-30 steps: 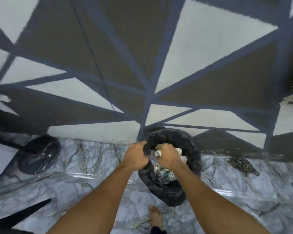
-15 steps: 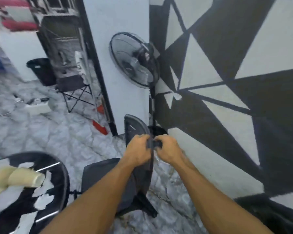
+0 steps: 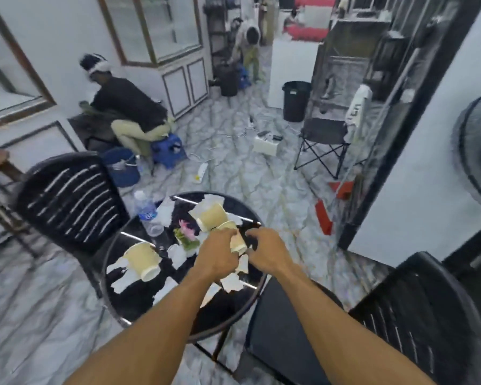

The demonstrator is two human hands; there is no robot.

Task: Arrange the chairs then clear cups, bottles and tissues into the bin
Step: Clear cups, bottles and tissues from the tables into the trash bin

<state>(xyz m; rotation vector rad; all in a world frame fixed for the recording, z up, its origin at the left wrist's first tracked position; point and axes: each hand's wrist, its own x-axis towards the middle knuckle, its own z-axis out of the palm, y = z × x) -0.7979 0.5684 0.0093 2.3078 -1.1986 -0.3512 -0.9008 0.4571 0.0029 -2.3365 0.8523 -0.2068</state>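
Observation:
A round black glass table (image 3: 139,315) carries several torn white tissues (image 3: 122,282), a small potted flower (image 3: 188,236) and a clear plastic bottle (image 3: 147,215) lying on its side. Two beige paper cups lie tipped over, one at the far side (image 3: 210,216) and one at the left (image 3: 145,259). My left hand (image 3: 218,254) is closed around a third paper cup (image 3: 238,241) near the table's right edge. My right hand (image 3: 267,252) hovers just right of that cup with curled fingers and nothing in it. One black slatted chair (image 3: 67,201) stands left of the table, another (image 3: 417,315) at the near right.
A standing fan (image 3: 478,151) is at the right by a white wall. A black bin (image 3: 296,100), a folding chair (image 3: 324,137), cables and a power strip (image 3: 202,170) lie on the marble floor beyond. One person sits on a blue stool (image 3: 168,148); another bends over far back.
The view has swung from the bin by the patterned wall, past the fan and chair, to the table. Both hands left the bin and now sit over a paper cup.

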